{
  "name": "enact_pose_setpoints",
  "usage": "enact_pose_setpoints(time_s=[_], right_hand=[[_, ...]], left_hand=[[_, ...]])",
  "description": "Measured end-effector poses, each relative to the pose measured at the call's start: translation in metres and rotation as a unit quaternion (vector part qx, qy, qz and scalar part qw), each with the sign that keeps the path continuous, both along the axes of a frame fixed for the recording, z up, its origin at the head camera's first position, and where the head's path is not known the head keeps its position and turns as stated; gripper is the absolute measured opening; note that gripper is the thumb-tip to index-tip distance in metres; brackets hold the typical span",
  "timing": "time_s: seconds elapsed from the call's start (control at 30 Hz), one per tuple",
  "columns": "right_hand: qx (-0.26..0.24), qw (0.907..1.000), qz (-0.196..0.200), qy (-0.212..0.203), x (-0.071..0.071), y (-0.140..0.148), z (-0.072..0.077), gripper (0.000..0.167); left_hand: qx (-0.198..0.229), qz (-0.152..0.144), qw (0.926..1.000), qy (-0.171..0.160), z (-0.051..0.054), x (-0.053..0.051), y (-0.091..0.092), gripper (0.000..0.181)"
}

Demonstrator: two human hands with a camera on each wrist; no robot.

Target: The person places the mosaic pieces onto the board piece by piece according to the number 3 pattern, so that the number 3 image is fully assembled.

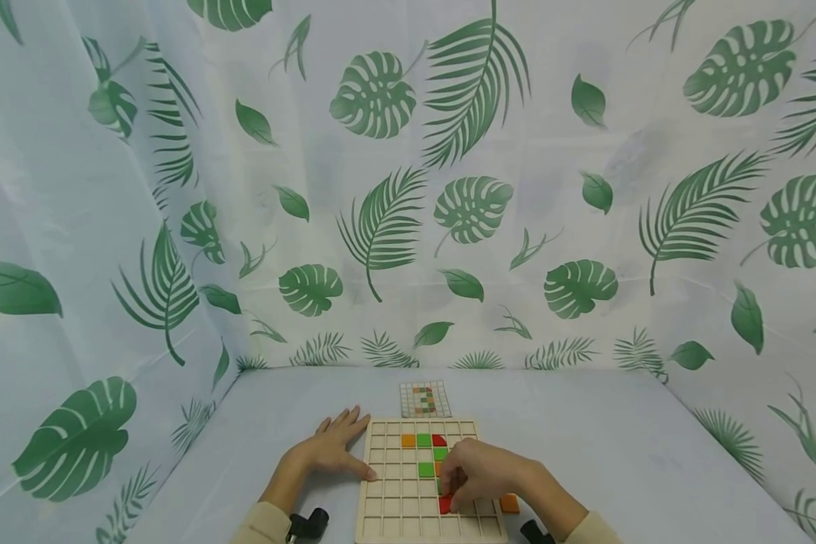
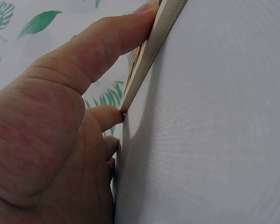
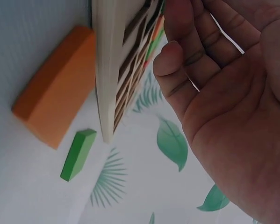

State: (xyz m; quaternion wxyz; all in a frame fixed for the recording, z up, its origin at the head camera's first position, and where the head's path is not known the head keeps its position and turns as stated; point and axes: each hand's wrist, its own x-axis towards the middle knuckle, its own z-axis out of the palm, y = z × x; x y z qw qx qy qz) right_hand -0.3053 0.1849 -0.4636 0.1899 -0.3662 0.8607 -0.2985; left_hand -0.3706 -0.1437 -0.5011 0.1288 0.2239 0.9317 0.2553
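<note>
A wooden grid board (image 1: 387, 508) lies on the table, with orange (image 1: 408, 440), green (image 1: 424, 440) and red (image 1: 438, 440) tiles in its far row and several more down the middle. My left hand (image 1: 329, 447) rests at the board's left edge, fingers spread and thumb on the rim; the left wrist view shows the thumb on the wooden edge (image 2: 151, 49). Over the board's right half, my right hand (image 1: 479, 472) curls its fingers and pinches a red tile (image 1: 445, 505) at a near cell. That hand hides part of the tile column.
Beyond the board lies a printed pattern card (image 1: 425, 399). An orange block (image 3: 60, 88) and a green block (image 3: 78, 155) lie on the table right of the board. A leaf-print curtain (image 1: 408, 189) encloses the table's back and sides.
</note>
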Motion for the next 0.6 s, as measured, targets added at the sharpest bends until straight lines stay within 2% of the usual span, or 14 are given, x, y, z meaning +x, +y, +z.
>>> enact_pose_setpoints(time_s=[0.17,0.33,0.6], right_hand=[[-0.014,0.9996,-0.024,0.011,-0.003,0.006,0.003,0.009],[-0.021,0.9977,-0.046,0.043,-0.008,0.017,0.008,0.009],[-0.035,0.9958,-0.069,0.050,-0.015,0.037,0.017,0.017]], left_hand=[[-0.012,0.003,0.9999,0.009,-0.001,0.000,0.000,0.118],[-0.011,0.003,0.9999,0.007,-0.001,0.000,0.000,0.119],[-0.009,0.009,0.9999,0.003,0.002,0.004,0.002,0.118]])
